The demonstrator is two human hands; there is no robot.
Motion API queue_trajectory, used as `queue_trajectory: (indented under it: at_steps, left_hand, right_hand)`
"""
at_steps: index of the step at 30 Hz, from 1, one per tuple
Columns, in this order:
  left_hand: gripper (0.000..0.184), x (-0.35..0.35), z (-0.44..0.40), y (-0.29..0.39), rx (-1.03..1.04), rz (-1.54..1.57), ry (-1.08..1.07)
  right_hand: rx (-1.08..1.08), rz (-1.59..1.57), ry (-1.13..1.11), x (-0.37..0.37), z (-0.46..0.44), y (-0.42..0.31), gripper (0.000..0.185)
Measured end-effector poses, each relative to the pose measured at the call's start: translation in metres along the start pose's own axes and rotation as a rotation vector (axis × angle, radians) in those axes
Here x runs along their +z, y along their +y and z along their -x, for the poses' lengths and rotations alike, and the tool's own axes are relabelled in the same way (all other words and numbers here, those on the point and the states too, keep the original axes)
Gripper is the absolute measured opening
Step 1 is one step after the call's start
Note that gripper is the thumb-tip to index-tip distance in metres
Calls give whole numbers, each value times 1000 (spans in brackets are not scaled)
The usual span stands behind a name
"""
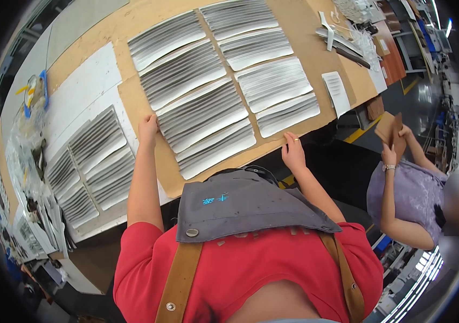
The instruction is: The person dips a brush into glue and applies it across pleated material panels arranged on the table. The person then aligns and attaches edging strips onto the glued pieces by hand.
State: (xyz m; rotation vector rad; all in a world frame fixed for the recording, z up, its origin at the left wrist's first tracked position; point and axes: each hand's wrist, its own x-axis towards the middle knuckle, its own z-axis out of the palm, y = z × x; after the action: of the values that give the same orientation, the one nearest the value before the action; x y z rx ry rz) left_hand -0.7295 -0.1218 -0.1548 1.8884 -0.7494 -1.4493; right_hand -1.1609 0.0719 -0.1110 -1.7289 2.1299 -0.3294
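On a brown board [127,97] lie two columns of overlapping silver-grey strips [202,118], fanned out in several groups. My left hand [148,129] is closed at the left side of the left column, its fingers at the edge of the strips; what it grips is too small to make out. My right hand [293,151], with a ring on one finger, touches the board's front edge below the right column. Its fingers are bent, and whether they pinch the edge is unclear.
More grey strips [100,161] lie on a white sheet at the left. Plastic bags [25,140] and a blue tray [44,89] are at the far left. Tools [342,43] and a white piece [336,92] lie at the right. A co-worker [402,199] holds brown pieces.
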Motion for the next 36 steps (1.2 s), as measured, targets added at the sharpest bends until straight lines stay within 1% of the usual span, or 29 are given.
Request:
queue_trajectory:
  at_steps: [2, 6, 12, 18, 22, 23, 25, 29, 32, 33, 35, 36]
  left_hand:
    - [15, -1, -7, 1, 46, 44, -39]
    - [13, 2, -4, 3, -8, 160, -30]
    - [13, 4, -4, 3, -6, 254, -32]
    - [9, 5, -1, 7, 2, 216, 38]
    - [7, -1, -11, -2, 38, 282, 9]
    - [6, -1, -15, -5, 54, 283, 34]
    - [6, -3, -7, 3, 51, 226, 61]
    - [9, -1, 1, 17, -1, 165, 129]
    - [10, -10, -2, 16, -5, 138, 112]
    - [9, -9, -2, 17, -3, 136, 124]
    - [9, -17, -10, 9, 0, 133, 111]
    - [9, -21, -13, 7, 4, 130, 106]
  right_hand:
    - [9, 1, 4, 1, 0, -1, 38]
    - [5, 21, 30, 7, 2, -1, 41]
    - [-20, 39, 24, 8, -1, -1, 42]
    - [-48, 35, -8, 3, -3, 2, 44]
    - [-70, 25, -11, 2, -4, 4, 43]
    - [-86, 18, -15, 0, -5, 5, 42]
    - [-120, -5, -17, -6, -7, 7, 40]
    - [-120, -64, -57, -19, -11, 9, 37]
    - [-174, -68, -11, -50, -29, 27, 32]
    - [-157, -53, 66, -62, -43, 43, 26]
    - [-42, -92, 194, -83, -72, 91, 24]
    - [-2, -39, 304, -91, -85, 119, 25]
